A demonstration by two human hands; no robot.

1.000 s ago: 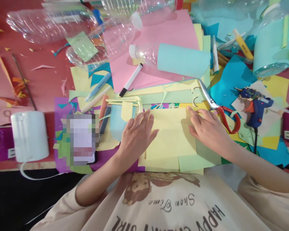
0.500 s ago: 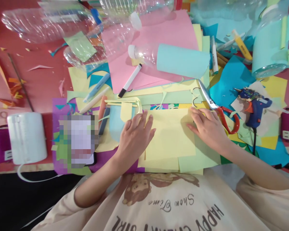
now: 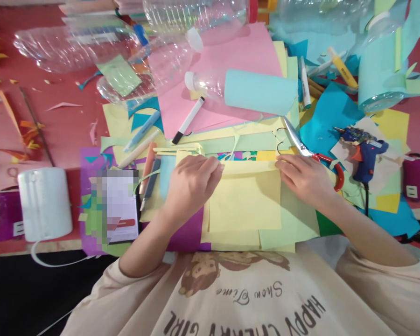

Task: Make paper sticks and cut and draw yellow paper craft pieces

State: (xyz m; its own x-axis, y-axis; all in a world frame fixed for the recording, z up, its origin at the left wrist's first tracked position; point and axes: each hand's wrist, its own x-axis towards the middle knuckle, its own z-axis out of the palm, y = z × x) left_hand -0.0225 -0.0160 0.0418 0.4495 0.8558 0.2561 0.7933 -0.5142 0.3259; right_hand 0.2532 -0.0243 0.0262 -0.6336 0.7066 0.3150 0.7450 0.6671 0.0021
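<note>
A pale yellow paper sheet (image 3: 245, 200) lies on a heap of coloured papers in front of me. My left hand (image 3: 191, 184) is curled, its fingertips pinching the sheet's far left edge. My right hand (image 3: 306, 179) pinches the far right edge, fingers bent. Between the two hands the far edge of the sheet is lifted into a narrow fold. Red-handled scissors (image 3: 313, 151) lie just behind my right hand.
A blue glue gun (image 3: 366, 156) lies to the right. A bottle wrapped in light blue paper (image 3: 255, 91), a black marker (image 3: 189, 120) and a pink sheet (image 3: 231, 70) lie beyond. Clear plastic bottles (image 3: 80, 42) lie at the back left. A white roll (image 3: 44, 203) stands at the left.
Both hands went from lying flat with fingers stretched on the yellow sheet to curled and pinching its far edge, which has lifted into a fold.
</note>
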